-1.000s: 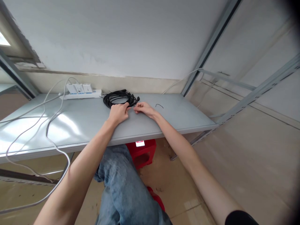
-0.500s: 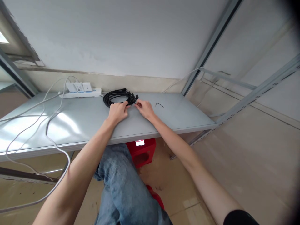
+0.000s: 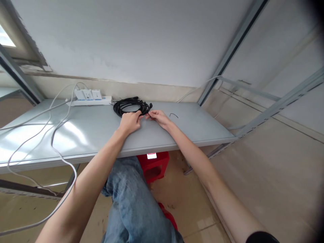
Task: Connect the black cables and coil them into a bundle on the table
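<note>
A coil of black cable [image 3: 130,106] lies on the grey metal shelf [image 3: 101,135] near its back edge. My left hand [image 3: 130,121] rests closed at the coil's near side, fingers curled on the cable. My right hand [image 3: 158,118] sits just to the right, its fingers pinched on the coil's right end near the black plugs [image 3: 150,106]. A short black tie [image 3: 173,115] lies on the shelf to the right of my right hand.
A white power strip [image 3: 88,100] with white adapters stands at the back left, with white cords [image 3: 50,135] trailing over the shelf and off its front edge. Metal frame posts [image 3: 227,54] rise at the right. A red stool [image 3: 154,163] and my jeans-clad knee [image 3: 131,199] are below.
Both hands stay at the coil's near right side with only slight shifts of the fingers. The view has moved a little.
</note>
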### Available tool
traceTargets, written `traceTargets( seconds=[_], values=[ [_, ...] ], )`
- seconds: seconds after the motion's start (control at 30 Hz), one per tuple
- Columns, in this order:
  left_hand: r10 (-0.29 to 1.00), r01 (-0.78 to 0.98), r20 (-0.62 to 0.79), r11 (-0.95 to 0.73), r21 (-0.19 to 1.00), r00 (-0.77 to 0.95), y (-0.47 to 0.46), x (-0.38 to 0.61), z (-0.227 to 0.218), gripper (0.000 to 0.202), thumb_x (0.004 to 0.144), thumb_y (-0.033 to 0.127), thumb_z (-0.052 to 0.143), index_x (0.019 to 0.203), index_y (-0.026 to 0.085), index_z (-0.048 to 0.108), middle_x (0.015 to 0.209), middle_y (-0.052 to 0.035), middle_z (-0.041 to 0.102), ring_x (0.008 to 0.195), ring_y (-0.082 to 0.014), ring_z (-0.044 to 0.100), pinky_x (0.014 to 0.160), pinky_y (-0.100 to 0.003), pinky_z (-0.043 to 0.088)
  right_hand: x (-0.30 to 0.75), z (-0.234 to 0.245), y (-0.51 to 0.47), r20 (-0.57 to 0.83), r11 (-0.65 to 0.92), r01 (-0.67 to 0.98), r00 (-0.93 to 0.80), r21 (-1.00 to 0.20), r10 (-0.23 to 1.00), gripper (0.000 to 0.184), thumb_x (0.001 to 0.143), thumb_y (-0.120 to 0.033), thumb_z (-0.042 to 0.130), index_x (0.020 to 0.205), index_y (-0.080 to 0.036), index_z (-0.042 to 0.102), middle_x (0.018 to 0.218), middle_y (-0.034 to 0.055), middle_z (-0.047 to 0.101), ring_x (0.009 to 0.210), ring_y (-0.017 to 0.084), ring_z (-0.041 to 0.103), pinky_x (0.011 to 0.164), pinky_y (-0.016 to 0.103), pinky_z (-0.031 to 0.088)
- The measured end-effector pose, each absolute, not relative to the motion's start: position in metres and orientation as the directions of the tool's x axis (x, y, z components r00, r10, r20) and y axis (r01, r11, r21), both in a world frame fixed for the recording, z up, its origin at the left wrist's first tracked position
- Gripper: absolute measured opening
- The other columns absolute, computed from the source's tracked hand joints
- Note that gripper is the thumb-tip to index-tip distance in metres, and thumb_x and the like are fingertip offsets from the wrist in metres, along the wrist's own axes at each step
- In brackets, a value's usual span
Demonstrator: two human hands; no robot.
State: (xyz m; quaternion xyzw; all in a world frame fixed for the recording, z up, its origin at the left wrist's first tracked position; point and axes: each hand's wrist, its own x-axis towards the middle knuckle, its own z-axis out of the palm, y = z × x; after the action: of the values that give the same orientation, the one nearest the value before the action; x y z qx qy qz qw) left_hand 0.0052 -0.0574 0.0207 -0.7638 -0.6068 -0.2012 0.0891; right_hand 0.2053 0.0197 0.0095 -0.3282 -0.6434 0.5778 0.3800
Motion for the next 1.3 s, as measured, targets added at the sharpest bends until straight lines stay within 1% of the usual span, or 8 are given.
traceTargets(
  seconds=[0.4, 0.63, 0.7, 0.8, 0.9, 0.97, 1.13, 1.3],
  values=[
    [0.890, 0.960, 0.417, -0.254, 0.118, 0.184, -0.057, 0.006, 0.020, 0.040, 0.102, 0.041, 0.036, 0.112, 0.021, 0.069, 0.094, -0.0158, 0.078, 0.097, -0.0359, 0.073, 0.078, -0.039, 0.044, 0.212, 0.019, 0.023, 0.015, -0.005, -0.035, -0.561, -0.999, 0.828, 0.030, 0.068, -0.032, 0.095, 0.076, -0.016, 0.072, 0.073, 0.0032, 0.074, 0.069, 0.013, 0.065, 0.075, 0.026, 0.053],
    [0.897, 0.965, 0.408, -0.236, 0.117, 0.169, -0.056, 0.003, 0.020, 0.040, 0.100, 0.041, 0.037, 0.111, 0.022, 0.070, 0.095, -0.0158, 0.078, 0.097, -0.0356, 0.072, 0.076, -0.039, 0.043, 0.207, 0.014, 0.020, 0.104, 0.205, 0.147, -0.506, -0.968, 0.856, 0.022, 0.082, -0.031, 0.084, 0.078, -0.016, 0.068, 0.073, 0.0046, 0.074, 0.068, 0.015, 0.065, 0.076, 0.029, 0.051],
    [0.902, 0.972, 0.400, -0.216, 0.091, 0.163, -0.057, 0.004, 0.021, 0.038, 0.100, 0.039, 0.038, 0.111, 0.022, 0.070, 0.096, -0.0154, 0.078, 0.097, -0.0353, 0.073, 0.075, -0.039, 0.042, 0.204, 0.014, 0.015, 0.233, 0.387, 0.330, -0.422, -0.861, 0.876, 0.014, 0.090, -0.025, 0.075, 0.081, -0.016, 0.067, 0.075, 0.0053, 0.074, 0.073, 0.017, 0.066, 0.079, 0.031, 0.049],
    [0.907, 0.981, 0.398, -0.181, 0.075, 0.137, -0.058, 0.006, 0.023, 0.039, 0.101, 0.039, 0.037, 0.114, 0.021, 0.069, 0.097, -0.0160, 0.078, 0.096, -0.0357, 0.073, 0.075, -0.038, 0.042, 0.200, 0.017, 0.006, 0.493, 0.625, 0.618, -0.401, -0.476, 0.772, 0.010, 0.097, -0.017, 0.062, 0.089, -0.017, 0.068, 0.086, 0.0103, 0.073, 0.093, 0.025, 0.065, 0.090, 0.038, 0.045],
    [0.905, 0.988, 0.414, -0.136, 0.075, 0.093, -0.059, 0.007, 0.023, 0.043, 0.102, 0.041, 0.034, 0.117, 0.021, 0.069, 0.096, -0.0173, 0.077, 0.096, -0.0368, 0.072, 0.075, -0.039, 0.042, 0.197, 0.020, -0.003, 0.596, 0.700, 0.706, -0.519, -0.104, 0.612, 0.018, 0.101, -0.014, 0.050, 0.097, -0.016, 0.067, 0.097, 0.0161, 0.071, 0.111, 0.031, 0.057, 0.100, 0.045, 0.039],
    [0.903, 0.988, 0.420, -0.133, 0.075, 0.089, -0.059, 0.007, 0.023, 0.044, 0.103, 0.042, 0.033, 0.117, 0.020, 0.069, 0.095, -0.0177, 0.077, 0.096, -0.0373, 0.073, 0.075, -0.039, 0.042, 0.195, 0.019, -0.007, 0.601, 0.709, 0.704, -0.549, -0.041, 0.580, 0.021, 0.102, -0.012, 0.046, 0.100, -0.016, 0.067, 0.099, 0.0167, 0.071, 0.113, 0.032, 0.055, 0.101, 0.045, 0.037],
    [0.902, 0.982, 0.412, -0.172, 0.078, 0.126, -0.058, 0.005, 0.020, 0.042, 0.101, 0.042, 0.036, 0.117, 0.022, 0.069, 0.097, -0.0164, 0.078, 0.095, -0.0366, 0.073, 0.074, -0.038, 0.042, 0.195, 0.012, -0.002, 0.530, 0.658, 0.555, -0.401, -0.509, 0.747, 0.017, 0.103, -0.028, 0.055, 0.095, -0.018, 0.066, 0.090, 0.0080, 0.071, 0.088, 0.022, 0.061, 0.084, 0.033, 0.045],
    [0.900, 0.980, 0.415, -0.185, 0.077, 0.137, -0.056, 0.004, 0.018, 0.044, 0.101, 0.042, 0.035, 0.120, 0.021, 0.069, 0.099, -0.0163, 0.079, 0.098, -0.0356, 0.073, 0.076, -0.038, 0.043, 0.197, 0.013, 0.009, 0.274, 0.393, 0.154, -0.492, -0.907, 0.826, 0.045, 0.096, -0.060, 0.062, 0.079, -0.019, 0.065, 0.061, -0.0029, 0.055, 0.060, 0.013, 0.050, 0.064, 0.026, 0.041]
  ],
)
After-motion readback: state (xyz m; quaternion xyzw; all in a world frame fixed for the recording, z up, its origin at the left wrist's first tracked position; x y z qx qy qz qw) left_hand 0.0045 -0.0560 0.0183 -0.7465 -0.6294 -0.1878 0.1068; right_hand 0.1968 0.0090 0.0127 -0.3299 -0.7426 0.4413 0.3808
